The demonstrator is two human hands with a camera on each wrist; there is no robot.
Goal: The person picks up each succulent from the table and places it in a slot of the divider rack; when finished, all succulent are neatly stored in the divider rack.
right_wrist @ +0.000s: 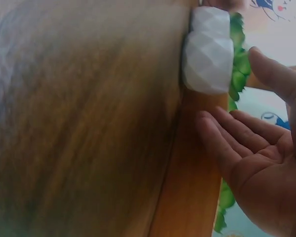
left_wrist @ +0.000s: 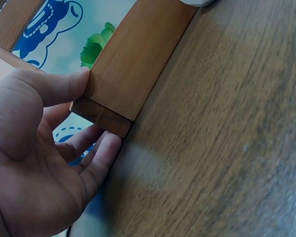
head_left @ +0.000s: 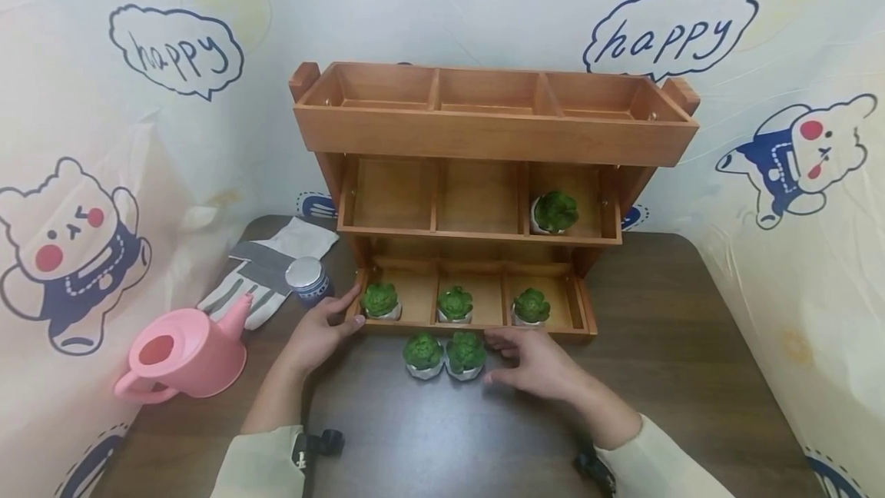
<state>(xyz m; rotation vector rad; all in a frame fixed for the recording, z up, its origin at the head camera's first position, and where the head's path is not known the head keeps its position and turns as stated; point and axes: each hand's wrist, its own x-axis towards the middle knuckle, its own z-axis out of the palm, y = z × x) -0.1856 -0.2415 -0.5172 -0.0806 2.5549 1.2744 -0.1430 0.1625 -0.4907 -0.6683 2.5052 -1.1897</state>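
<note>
A three-tier wooden planter shelf (head_left: 494, 141) stands on the table. My left hand (head_left: 321, 335) holds the left end of its bottom tier; in the left wrist view the thumb (left_wrist: 68, 88) rests at the front board's corner, fingers curled behind the end. Two small green succulents in white faceted pots, the left one (head_left: 423, 354) and the right one (head_left: 466, 354), stand side by side before the shelf. Beside the right one is my right hand (head_left: 535, 366), thumb and fingers spread, holding nothing. Its nearest white pot (right_wrist: 208, 61) shows in the right wrist view.
The bottom tier holds three succulents, left (head_left: 380, 300), middle (head_left: 455, 303) and right (head_left: 531, 306). Another succulent (head_left: 555, 211) sits in the middle tier's right compartment. At left are a pink watering can (head_left: 187, 352), a blue-and-white can (head_left: 308, 280) and grey-white gloves (head_left: 266, 267).
</note>
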